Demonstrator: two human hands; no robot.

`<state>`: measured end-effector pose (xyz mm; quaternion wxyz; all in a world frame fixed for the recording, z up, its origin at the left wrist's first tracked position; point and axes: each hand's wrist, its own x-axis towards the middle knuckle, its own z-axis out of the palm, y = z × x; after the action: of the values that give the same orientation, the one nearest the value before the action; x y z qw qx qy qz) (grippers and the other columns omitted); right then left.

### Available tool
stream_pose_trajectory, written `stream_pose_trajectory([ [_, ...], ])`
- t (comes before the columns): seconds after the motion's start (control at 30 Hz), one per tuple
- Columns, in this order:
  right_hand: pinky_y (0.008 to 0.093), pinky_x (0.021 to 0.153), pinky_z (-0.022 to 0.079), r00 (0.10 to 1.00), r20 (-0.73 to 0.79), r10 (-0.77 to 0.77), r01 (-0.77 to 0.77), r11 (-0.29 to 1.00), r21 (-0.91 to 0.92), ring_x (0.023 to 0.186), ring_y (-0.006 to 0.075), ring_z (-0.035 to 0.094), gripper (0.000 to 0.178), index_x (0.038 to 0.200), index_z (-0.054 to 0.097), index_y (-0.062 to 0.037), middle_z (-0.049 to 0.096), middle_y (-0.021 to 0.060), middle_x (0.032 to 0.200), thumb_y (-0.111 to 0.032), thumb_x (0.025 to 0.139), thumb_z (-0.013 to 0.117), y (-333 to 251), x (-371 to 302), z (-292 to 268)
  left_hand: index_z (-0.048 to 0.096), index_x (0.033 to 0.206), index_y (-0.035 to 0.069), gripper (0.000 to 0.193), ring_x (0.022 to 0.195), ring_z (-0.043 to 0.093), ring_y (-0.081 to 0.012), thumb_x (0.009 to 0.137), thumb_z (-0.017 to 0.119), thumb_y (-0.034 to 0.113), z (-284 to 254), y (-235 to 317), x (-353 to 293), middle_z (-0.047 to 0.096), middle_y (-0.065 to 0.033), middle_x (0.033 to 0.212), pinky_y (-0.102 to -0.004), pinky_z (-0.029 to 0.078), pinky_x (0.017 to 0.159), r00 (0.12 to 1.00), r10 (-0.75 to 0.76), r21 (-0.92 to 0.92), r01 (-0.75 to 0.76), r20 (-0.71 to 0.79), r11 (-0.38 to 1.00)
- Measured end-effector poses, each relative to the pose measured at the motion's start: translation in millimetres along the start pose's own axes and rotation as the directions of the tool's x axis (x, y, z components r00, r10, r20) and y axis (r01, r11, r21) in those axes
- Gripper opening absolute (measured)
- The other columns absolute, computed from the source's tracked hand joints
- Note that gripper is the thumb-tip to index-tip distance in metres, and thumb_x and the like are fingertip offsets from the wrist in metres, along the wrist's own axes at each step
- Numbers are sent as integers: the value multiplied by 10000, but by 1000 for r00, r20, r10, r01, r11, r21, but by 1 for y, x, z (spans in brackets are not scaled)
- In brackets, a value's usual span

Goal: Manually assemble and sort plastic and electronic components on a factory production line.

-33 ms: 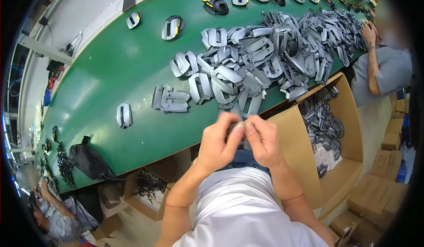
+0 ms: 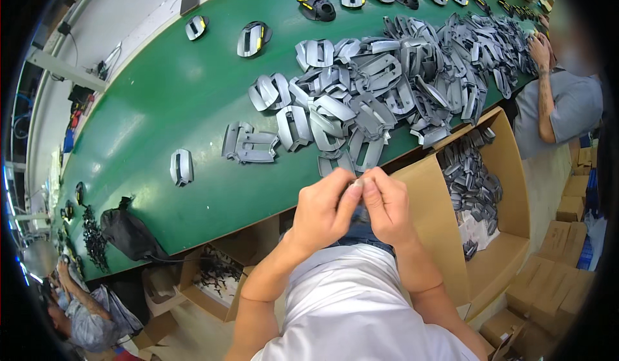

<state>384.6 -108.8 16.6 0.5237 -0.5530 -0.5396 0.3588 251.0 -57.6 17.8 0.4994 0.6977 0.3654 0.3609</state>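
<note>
My left hand (image 2: 324, 209) and my right hand (image 2: 385, 207) meet in front of my body, just off the table's near edge. Both are closed, with thumbs and bent fingers pinched together side by side. Whatever lies between the fingertips is hidden or too small to make out. Right beyond my fingers, grey plastic shell pieces with long slots (image 2: 366, 150) lie at the front of a large pile (image 2: 387, 80). A single silver shell piece (image 2: 182, 168) rests apart, to the left.
Black-and-silver assembled housings (image 2: 252, 39) line the green table's (image 2: 138, 135) far side. A black bag (image 2: 131, 234) sits at its left edge. An open carton (image 2: 509, 200) of grey parts stands at my right, another carton (image 2: 225, 303) below left. Co-workers sit at right (image 2: 560, 103) and left (image 2: 97, 319).
My hands have shifted very slightly to the right, and the left fingers and thumb have drawn in closer to the right hand's fingertips. The parts on the table lie as before.
</note>
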Motion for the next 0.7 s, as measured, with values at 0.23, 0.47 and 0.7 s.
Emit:
stream_pose_trajectory([
  [0.23, 328, 439, 369, 981, -124, -149, 124, 974, -187, 455, 249, 473, 218, 694, 507, -2, 487, 105, 557, -102, 888, 518, -7, 2, 4, 494, 730, 2, 207, 441, 438, -107, 910, 516, 101, 20, -4, -4, 494, -56, 545, -252, 345, 423, 997, 32, -291, -49, -64, 955],
  [0.47, 320, 426, 361, 994, -89, -66, 82, 980, 184, 439, 231, 447, 198, 662, 497, -1, 457, 100, 544, -52, 847, 542, -7, 5, -2, 488, 713, 13, 208, 415, 418, -101, 904, 518, 89, 24, -7, 2, 477, -43, 526, -233, 344, 416, 988, 125, -447, -152, -90, 881],
  [0.7, 304, 430, 340, 929, -192, -317, 285, 942, -177, 453, 185, 422, 240, 663, 478, -3, 438, 82, 547, -81, 889, 502, -3, 3, 17, 515, 738, -8, 153, 415, 442, -125, 885, 504, 33, 20, -7, 2, 495, -56, 543, -244, 355, 416, 979, 66, -174, -100, -191, 980],
])
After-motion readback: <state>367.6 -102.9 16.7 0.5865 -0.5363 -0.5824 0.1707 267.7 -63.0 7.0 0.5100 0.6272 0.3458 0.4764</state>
